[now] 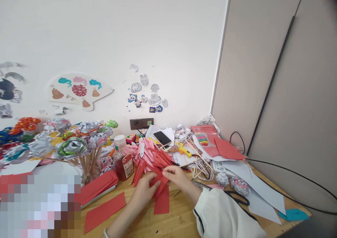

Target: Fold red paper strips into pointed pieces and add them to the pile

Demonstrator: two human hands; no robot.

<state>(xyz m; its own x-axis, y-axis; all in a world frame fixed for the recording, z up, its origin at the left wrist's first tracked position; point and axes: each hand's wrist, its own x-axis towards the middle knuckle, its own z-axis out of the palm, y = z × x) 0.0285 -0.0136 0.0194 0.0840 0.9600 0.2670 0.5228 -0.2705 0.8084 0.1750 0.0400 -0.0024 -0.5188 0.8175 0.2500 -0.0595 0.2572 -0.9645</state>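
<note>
Both my hands meet over a wooden table (181,217) and pinch the same red paper strip (161,197). My left hand (144,188) holds its left edge with the fingers closed on it. My right hand (177,177), in a white sleeve, grips the top of the strip, which is partly folded. Just behind my hands lies a heap of folded red and pink paper pieces (149,157). A flat red paper rectangle (104,211) lies to the left of my left forearm.
A stack of red paper sheets (98,187) and a red bottle (122,159) stand at the left, beside paper flowers on sticks (68,145). Behind are a phone (162,137), a yellow glue gun (184,149), wooden sticks (197,160), white sheets (258,185), black scissors (238,197) and cables (289,171).
</note>
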